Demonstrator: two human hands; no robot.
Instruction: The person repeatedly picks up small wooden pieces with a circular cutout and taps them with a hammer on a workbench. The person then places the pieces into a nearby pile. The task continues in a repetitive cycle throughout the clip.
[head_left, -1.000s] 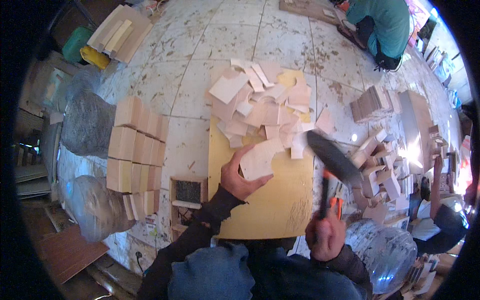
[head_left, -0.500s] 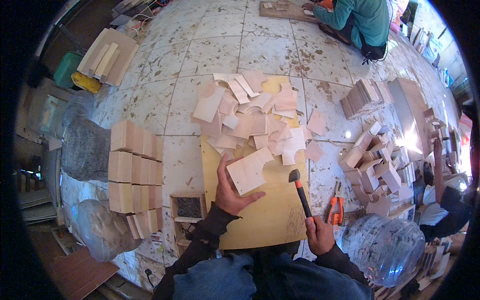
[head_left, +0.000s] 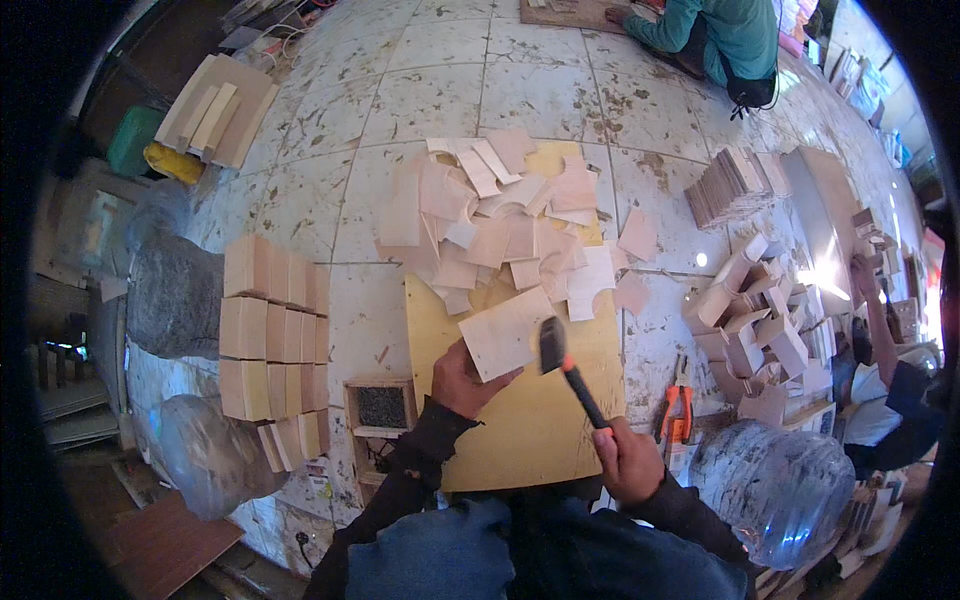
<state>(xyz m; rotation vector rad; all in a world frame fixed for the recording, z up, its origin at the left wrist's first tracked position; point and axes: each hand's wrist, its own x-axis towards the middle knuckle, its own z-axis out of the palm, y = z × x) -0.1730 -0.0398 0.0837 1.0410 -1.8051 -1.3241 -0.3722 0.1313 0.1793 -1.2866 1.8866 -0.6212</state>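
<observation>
My left hand (head_left: 462, 383) is closed round the lower left edge of a flat, pale wooden piece (head_left: 500, 334), which is tilted above the yellow board (head_left: 530, 440). Small dark dots show near the piece's corners. A hammer (head_left: 584, 394) with a black and orange handle is gripped in my right hand (head_left: 630, 462). Its dark head overlaps the right edge of the wooden piece in view; whether they touch I cannot tell. Just beyond lies a loose heap of thin wooden cutouts (head_left: 490, 240), several with curved notches, covering the board's far part.
Stacked wooden blocks (head_left: 243, 328) and a small box of nails (head_left: 381, 407) stand at left. To the right are orange-handled pliers (head_left: 678, 402), a large clear plastic bottle (head_left: 770, 490) and piled wooden parts (head_left: 760, 335). A person in green (head_left: 700, 40) sits at the far right.
The hammer has swung left and up to the wooden piece's right edge. My left hand's fingers have closed round the piece, which has shifted slightly right and up.
</observation>
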